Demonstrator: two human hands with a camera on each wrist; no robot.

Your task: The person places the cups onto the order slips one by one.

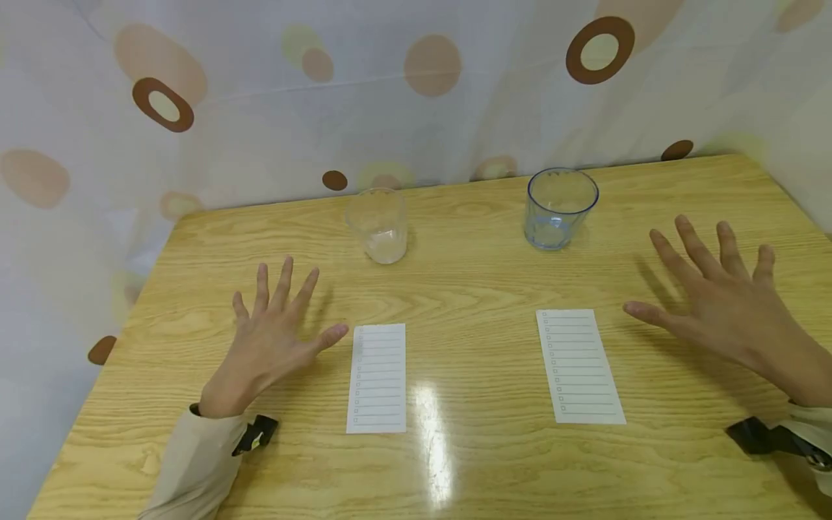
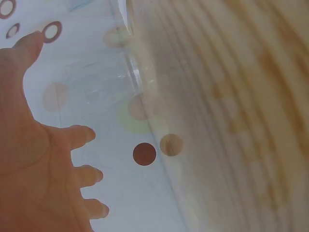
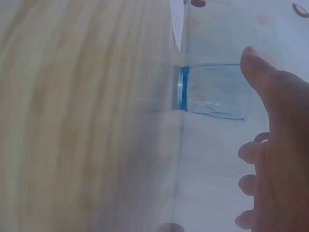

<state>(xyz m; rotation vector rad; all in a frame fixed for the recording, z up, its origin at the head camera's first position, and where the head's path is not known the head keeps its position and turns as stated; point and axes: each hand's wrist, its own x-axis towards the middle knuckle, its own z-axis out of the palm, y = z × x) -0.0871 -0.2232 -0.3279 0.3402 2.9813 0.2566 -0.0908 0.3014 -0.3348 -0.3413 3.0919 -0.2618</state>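
Note:
My left hand (image 1: 269, 339) hovers over the table's left part with its fingers spread, holding nothing. Its thumb tip is beside the top of a white checklist slip (image 1: 378, 379). A clear glass (image 1: 383, 235) stands upright beyond it, near the back edge. On the other side, my right hand (image 1: 728, 310) is spread too, with nothing in it. Left of that hand lies a second checklist slip (image 1: 581, 367). A blue-tinted glass (image 1: 552, 224) with a blue rim stands upright behind this slip; the right wrist view shows the same blue glass (image 3: 215, 92) past the thumb.
The wooden table (image 1: 481, 289) ends at a pale curtain (image 1: 260, 137) with brown and beige spots along the back and sides. Dark straps (image 1: 256, 435) sit around both wrists, by the beige sleeves (image 1: 201, 462). A bright reflection shows on the tabletop between the slips.

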